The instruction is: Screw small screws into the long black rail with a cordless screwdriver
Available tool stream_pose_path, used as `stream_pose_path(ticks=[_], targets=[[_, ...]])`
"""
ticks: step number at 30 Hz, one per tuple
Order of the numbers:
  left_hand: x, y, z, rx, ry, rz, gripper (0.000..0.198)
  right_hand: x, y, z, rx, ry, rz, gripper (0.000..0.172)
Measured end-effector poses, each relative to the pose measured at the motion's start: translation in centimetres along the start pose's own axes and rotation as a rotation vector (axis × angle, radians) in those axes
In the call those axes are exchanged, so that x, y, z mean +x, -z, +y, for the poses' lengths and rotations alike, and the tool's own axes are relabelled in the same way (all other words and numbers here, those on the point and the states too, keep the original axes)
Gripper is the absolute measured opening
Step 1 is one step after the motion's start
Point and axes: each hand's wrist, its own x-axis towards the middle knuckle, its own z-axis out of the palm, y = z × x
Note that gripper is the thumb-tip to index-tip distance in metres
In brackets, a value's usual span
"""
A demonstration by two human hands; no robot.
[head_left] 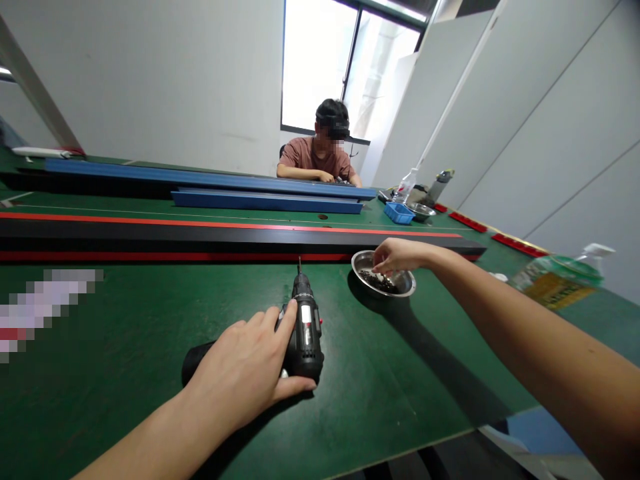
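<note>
My left hand [250,353] is wrapped around a black cordless drill [306,333] that lies on its side on the green table. The drill's bit points away from me toward a long black bar. To the right, my right hand [397,255] reaches down into a shallow metal bowl [411,288]. Small dark pieces that look like screws [379,281] cover part of the bowl's bottom. The fingertips of that hand are pinched together at these pieces; what is between them is too small to make out.
A long black bar with red edges [225,240] crosses the table [380,373] beyond the drill. Behind it lie blue bars [267,201]. A blue basket [399,213] and second metal bowl [421,211] stand back right, a large bottle [560,280] nearer. Across sits another person [313,157].
</note>
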Motion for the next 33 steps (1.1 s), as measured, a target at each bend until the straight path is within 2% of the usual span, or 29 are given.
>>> stream_pose_path(ticks=[14, 19, 23, 26, 30, 33], targets=[[0.0, -0.1, 0.0, -0.008, -0.002, -0.001, 0.103, 0.4, 0.2, 0.0, -0.032, 0.011, -0.010, 0.032], [-0.1, 0.1, 0.0, -0.005, 0.003, -0.005, 0.102, 0.4, 0.4, -0.4, -0.022, 0.027, 0.069, 0.036], [-0.1, 0.3, 0.0, -0.011, -0.003, -0.011, 0.101, -0.2, 0.3, -2.4, 0.022, 0.088, 0.189, 0.035], [-0.1, 0.4, 0.0, -0.009, 0.001, -0.014, 0.100, -0.5, -0.2, -4.8, 0.058, 0.143, 0.330, 0.026], [0.1, 0.5, 0.1, -0.012, 0.010, -0.022, 0.099, 0.1, -2.0, -8.2, 0.217, 0.281, 0.476, 0.018], [0.0, 0.6, 0.1, -0.031, -0.005, -0.031, 0.099, 1.6, -4.1, -10.2, 0.357, 0.367, 0.530, 0.023]])
